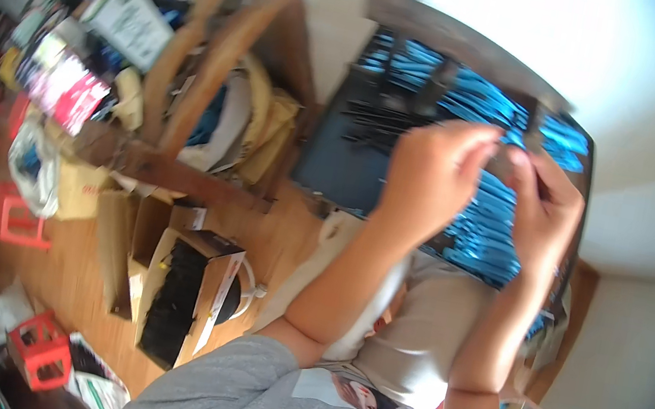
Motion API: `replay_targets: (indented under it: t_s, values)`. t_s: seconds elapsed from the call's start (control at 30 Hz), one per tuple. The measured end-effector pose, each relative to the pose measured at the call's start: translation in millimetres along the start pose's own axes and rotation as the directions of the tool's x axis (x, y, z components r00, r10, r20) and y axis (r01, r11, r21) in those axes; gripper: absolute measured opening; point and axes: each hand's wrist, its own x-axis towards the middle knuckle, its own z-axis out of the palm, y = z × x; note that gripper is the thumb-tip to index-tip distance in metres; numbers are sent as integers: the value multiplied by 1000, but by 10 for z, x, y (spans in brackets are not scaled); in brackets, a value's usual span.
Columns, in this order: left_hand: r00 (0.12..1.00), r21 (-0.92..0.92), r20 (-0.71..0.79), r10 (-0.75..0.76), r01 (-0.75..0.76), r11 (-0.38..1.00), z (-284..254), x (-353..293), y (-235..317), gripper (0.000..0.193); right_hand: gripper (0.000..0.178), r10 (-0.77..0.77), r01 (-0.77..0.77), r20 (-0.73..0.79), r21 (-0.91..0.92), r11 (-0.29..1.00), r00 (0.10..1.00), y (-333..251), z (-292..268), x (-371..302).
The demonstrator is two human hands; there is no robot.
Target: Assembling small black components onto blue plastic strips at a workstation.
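Note:
My left hand (436, 175) and my right hand (547, 210) are close together above a dark tabletop (331, 161) in front of me. The fingers of both are drawn into a pinch, with the tips almost meeting. Whatever is between them is too small and blurred to make out. Beneath and beyond the hands lie rows of shiny blue strips (486, 224), bundled side by side. Thin black strips (372, 125) lie left of the hands, next to a further blue bundle (422, 68) at the back.
A wooden bar (462, 40) runs along the table's far edge. To the left stands a wooden frame (184, 171) heaped with household things. An open cardboard box (193, 295) with black contents sits on the floor, near red plastic stools (41, 348).

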Motion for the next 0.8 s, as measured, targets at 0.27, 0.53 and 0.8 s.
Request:
replay_targets:
  t_s: [0.27, 0.53, 0.8]
  values:
    - [1000, 15, -22, -1, 2, 1000, 7, -4, 40, 13, 20, 65, -67, -42, -50, 997, 997, 198, -66, 21]
    - [999, 14, -47, 11, -11, 1000, 38, -34, 0, 12, 19, 60, -60, 18, -22, 998, 998, 255, -141, 20]
    - [999, 26, -41, 6, -5, 1000, 36, -65, -13, 13, 23, 51, -50, 10, -54, 997, 999, 241, -115, -4]
